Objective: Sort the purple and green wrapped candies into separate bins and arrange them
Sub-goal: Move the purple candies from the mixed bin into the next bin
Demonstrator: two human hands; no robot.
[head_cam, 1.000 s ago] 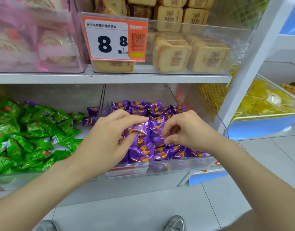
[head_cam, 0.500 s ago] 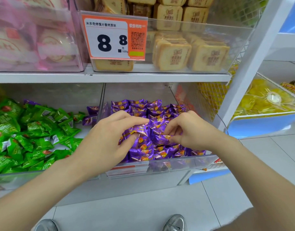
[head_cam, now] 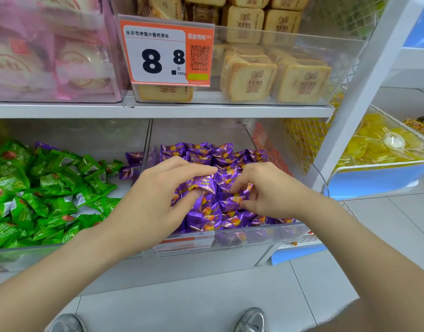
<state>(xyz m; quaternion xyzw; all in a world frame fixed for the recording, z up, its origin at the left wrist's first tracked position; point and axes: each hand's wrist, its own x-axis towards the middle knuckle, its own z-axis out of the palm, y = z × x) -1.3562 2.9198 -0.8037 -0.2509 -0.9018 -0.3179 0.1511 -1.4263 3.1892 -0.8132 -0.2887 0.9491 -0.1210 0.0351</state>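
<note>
Mostly glossy purple candies [head_cam: 206,219], orange-printed; one apiece in the pinch of left hand [head_cam: 153,200] and right hand [head_cam: 270,190].

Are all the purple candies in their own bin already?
No, a few purple candies lie in the left bin with the green candies, just beside the clear divider.

**1 head camera, close in**

It faces forward and down from just in front of the purple candy bin [head_cam: 254,232]. The price tag [head_cam: 158,53] shows above the bin, floor [head_cam: 182,307] and shoes [head_cam: 251,319] below it.
</note>
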